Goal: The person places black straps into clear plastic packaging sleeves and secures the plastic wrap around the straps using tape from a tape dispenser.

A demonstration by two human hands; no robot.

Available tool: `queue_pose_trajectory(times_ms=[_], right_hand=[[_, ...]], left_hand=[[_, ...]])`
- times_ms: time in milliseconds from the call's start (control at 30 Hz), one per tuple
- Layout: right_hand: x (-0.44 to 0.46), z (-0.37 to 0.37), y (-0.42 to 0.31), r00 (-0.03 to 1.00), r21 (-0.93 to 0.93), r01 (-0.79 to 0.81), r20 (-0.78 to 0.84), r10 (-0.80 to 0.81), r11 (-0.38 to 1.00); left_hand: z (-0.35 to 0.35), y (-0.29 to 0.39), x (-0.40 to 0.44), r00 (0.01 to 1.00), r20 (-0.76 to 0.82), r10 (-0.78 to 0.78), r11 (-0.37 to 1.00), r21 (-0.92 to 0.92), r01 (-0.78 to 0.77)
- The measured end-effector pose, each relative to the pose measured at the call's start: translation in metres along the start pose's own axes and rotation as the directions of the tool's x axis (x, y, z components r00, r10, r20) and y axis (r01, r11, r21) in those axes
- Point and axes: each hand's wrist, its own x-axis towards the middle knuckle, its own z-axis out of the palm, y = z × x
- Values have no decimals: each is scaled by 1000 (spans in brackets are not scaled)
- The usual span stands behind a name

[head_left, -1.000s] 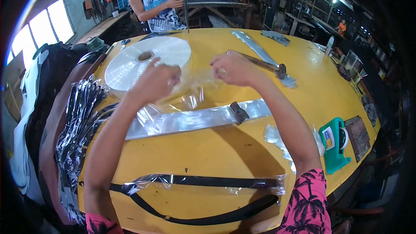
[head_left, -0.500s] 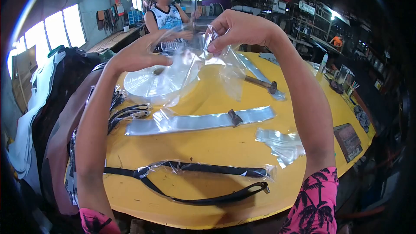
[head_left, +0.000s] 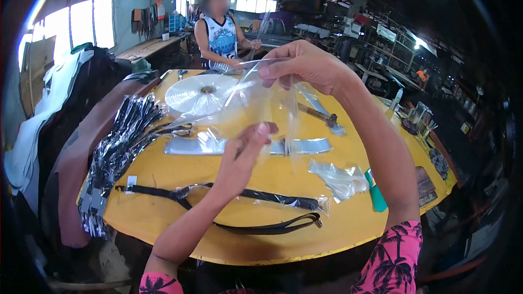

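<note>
My right hand (head_left: 308,68) is raised over the table and pinches the top of a sheet of clear plastic film (head_left: 245,95). Lower down, my left hand (head_left: 245,155) has its thumb and fingers closed together at the hanging film, near its right edge. Behind the film lies a large roll of clear plastic (head_left: 188,98). A flat stack of clear plastic strips (head_left: 196,146) rests below my hands. Closer to me is a black strap (head_left: 283,198), partly in a clear sleeve, with a looped end (head_left: 272,226).
Bundled wrapped straps (head_left: 122,141) cover the yellow table's (head_left: 305,245) left side. A hammer (head_left: 318,113), crumpled clear plastic pieces (head_left: 340,178), a green object (head_left: 376,193) and a dark block (head_left: 425,185) lie to the right. Across the table stands another person (head_left: 220,35).
My left hand has come down and right, from beside the roll to below my right hand. My right hand still pinches the film, slightly lower in view. The view has shifted, showing more bundled straps.
</note>
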Motion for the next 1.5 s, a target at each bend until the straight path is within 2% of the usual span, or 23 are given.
queue_pose_trajectory(times_ms=[67, 100, 133, 200, 267, 333, 400, 500, 667, 733, 767, 800, 867, 900, 933, 1000, 1033, 1067, 1133, 1233, 1367, 1467, 1500], right_hand=[[-7, 8, -7, 1000, 9, -23, -12, 23, 1000], [-11, 11, -10, 998, 1, -58, -3, 58, 998], [-15, 14, -12, 996, -7, -94, 5, 94, 996], [-20, 26, -14, 994, -66, -110, 20, 111, 992], [-25, 39, -11, 988, -111, -146, 36, 151, 983], [-21, 44, -9, 993, -185, -49, 94, 67, 982], [-18, 46, -8, 994, -174, -78, 62, 90, 982], [-22, 44, -16, 999, -249, -49, 11, 53, 967], [-16, 51, -12, 998, -297, 62, 23, -58, 953], [-15, 58, -17, 989, -483, 147, 64, -133, 863], [-14, 70, -12, 968, -443, 204, -44, -249, 873], [-8, 77, -5, 970, -438, 193, -50, -238, 878], [4, 81, 5, 952, -221, 298, 0, -305, 929], [-2, 83, -2, 953, -322, 284, -9, -303, 903], [-8, 85, -4, 950, -326, 293, -9, -313, 899], [-21, 91, -2, 981, -128, 190, -13, -193, 973], [-25, 101, 3, 950, -171, 244, -155, -271, 955], [-32, 101, 4, 946, -174, 265, -144, -291, 948], [-47, 102, -2, 997, 24, -39, -68, 40, 999], [-37, 89, 20, 995, -99, -85, -58, 80, 991], [-37, 60, 24, 997, -48, 55, 65, -52, 997], [-45, 70, 16, 999, 53, 42, -21, -41, 998], [-42, 73, 17, 999, 47, 44, -22, -43, 998]], left_hand=[[0, -15, 1, 988, -51, -145, 979, -155, 135], [-1, -20, -2, 988, 44, -151, 965, -208, 157], [0, -23, -4, 987, 44, -157, 965, -208, 163], [12, -25, -11, 994, 55, -95, 922, -373, 109], [18, -18, -7, 984, 36, -173, 862, -478, 169], [20, -11, 1, 995, -70, -65, 711, -703, -3], [9, -6, 5, 996, -86, 11, 535, -841, -78], [5, 12, 0, 990, -118, 75, 507, -850, -140], [-2, 24, 8, 987, -140, -80, 513, -855, -80], [-4, 32, 9, 962, -233, -142, 591, -799, -106], [-4, 35, 8, 963, -244, -111, 582, -801, -136], [-10, 32, 11, 965, -243, -99, 588, -797, -140], [-13, 38, 11, 957, -266, -114, 599, -787, -147], [-17, 37, 11, 958, -266, -111, 601, -785, -148], [-23, 35, 13, 960, -258, -108, 579, -801, -150], [-33, 33, 17, 961, -264, -82, 563, -808, -174], [-39, 31, 19, 959, -264, -103, 496, -849, -181], [-44, 30, 22, 956, -264, -125, 425, -885, -188], [-54, 32, 26, 958, -262, -117, 393, -898, -198], [-62, 35, 31, 940, -278, -198, 437, -883, -169], [-71, 37, 33, 929, -297, -221, 510, -847, -149], [-70, 43, 34, 937, -271, -222, 487, -863, -134], [-63, 50, 36, 936, -279, -213, 534, -836, -128]])
